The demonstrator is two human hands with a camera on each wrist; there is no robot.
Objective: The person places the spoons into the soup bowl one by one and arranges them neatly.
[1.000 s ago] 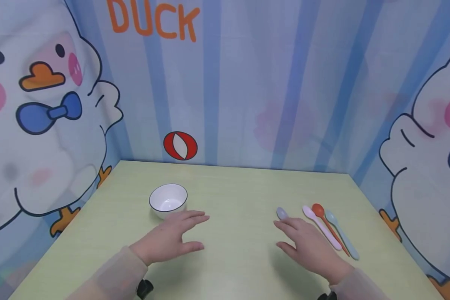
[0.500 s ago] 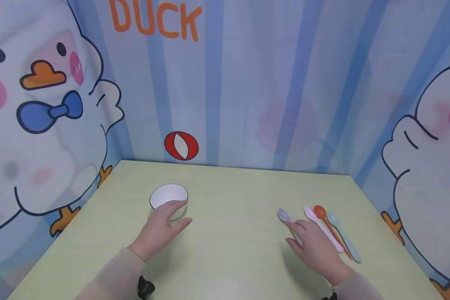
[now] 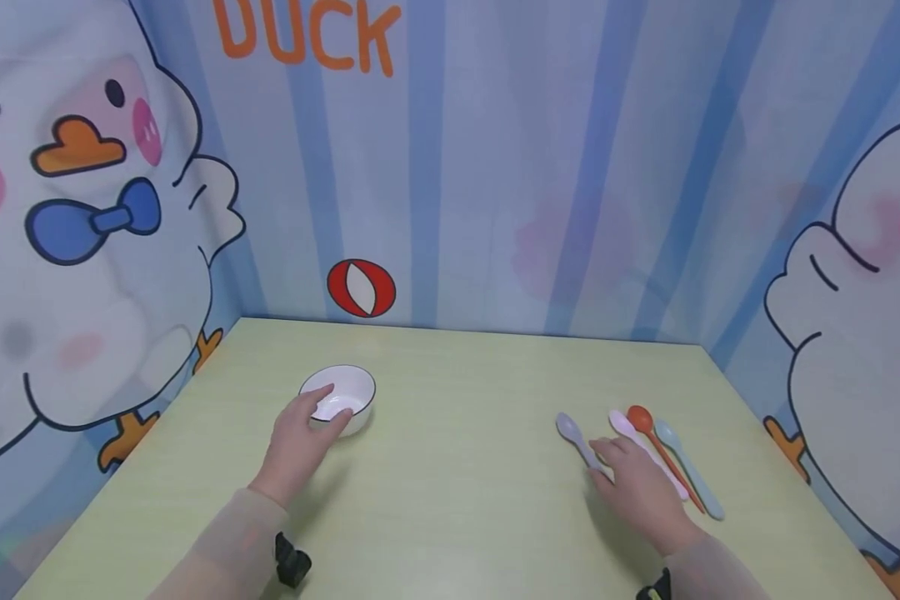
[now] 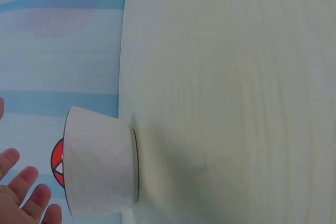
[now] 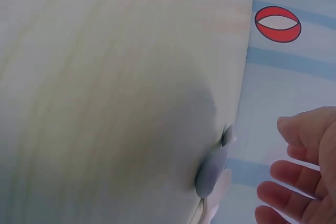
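A white bowl (image 3: 342, 393) with a dark rim stands on the pale green table (image 3: 465, 392) at the left. My left hand (image 3: 324, 408) reaches it, with relaxed fingers over the near rim and the thumb by its side. The left wrist view shows the bowl (image 4: 100, 166) from the side and spread fingertips (image 4: 23, 195) past its mouth. On the right lie a lilac-grey spoon (image 3: 570, 429), a pink spoon (image 3: 621, 423), a red spoon (image 3: 637, 417) and a light blue spoon (image 3: 667, 437). My right hand (image 3: 606, 460) hovers over the lilac-grey spoon's handle, holding nothing. The right wrist view shows the spoon bowl (image 5: 210, 174) under loosely bent fingers (image 5: 299, 166).
Printed blue-striped walls with cartoon ducks close the table in at the back (image 3: 495, 208), left and right. A red-and-white ball picture (image 3: 361, 288) is on the back wall. Bare tabletop lies between the bowl and the spoons.
My left hand has moved left and forward from the table's middle onto the bowl's rim. My right hand has slid forward and right, over the spoon handles.
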